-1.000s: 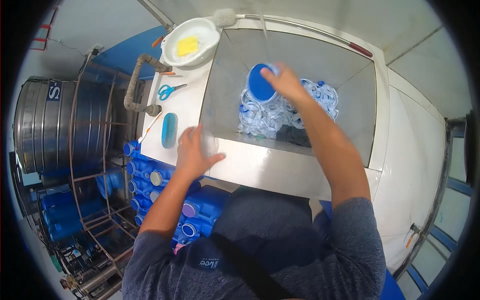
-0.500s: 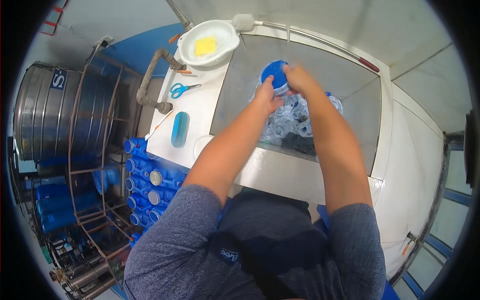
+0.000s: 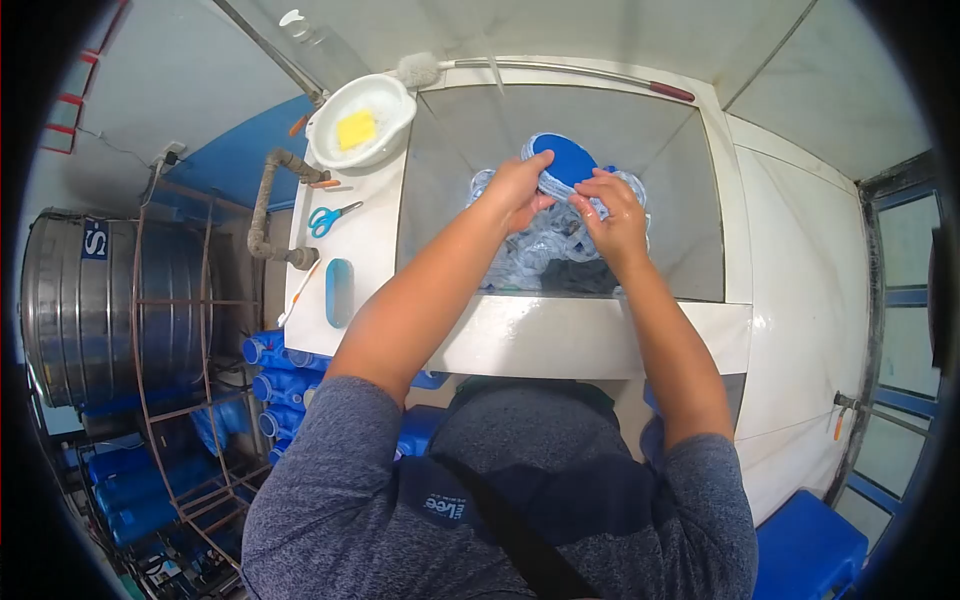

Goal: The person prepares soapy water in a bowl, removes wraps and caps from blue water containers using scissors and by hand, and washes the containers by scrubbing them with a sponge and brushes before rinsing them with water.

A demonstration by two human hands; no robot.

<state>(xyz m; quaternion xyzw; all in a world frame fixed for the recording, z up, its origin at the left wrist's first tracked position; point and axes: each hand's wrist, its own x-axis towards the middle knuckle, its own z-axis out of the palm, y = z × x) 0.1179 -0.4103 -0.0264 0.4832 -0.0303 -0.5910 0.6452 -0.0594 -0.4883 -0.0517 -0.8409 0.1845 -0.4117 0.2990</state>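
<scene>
A round blue disc with a whitish, stringy-looking rim [image 3: 566, 158] is held over the sink, its flat blue face turned up. My left hand [image 3: 518, 190] grips its left edge, thumb on top and fingers beneath. At the lower right edge, my right hand [image 3: 612, 212] has its fingers curled and pinched onto the rim. Below both hands lies a wet heap of pale grey-white looped strips [image 3: 535, 258] in the grey sink [image 3: 670, 240]. A darker piece [image 3: 580, 277] sits at the heap's near side. The disc's underside is hidden.
On the left counter are a white basin [image 3: 395, 120] with a yellow sponge [image 3: 356, 130], blue scissors [image 3: 325, 220], a blue brush [image 3: 339, 292] and a toothbrush [image 3: 299, 292]. A long-handled brush [image 3: 560, 70] lies along the back ledge. Blue jugs [image 3: 275, 385] stand stacked lower left.
The view has shifted, so the counter sits farther left. My right hand has gone from the disc's far right side to its near right edge. The left hand keeps hold of the disc.
</scene>
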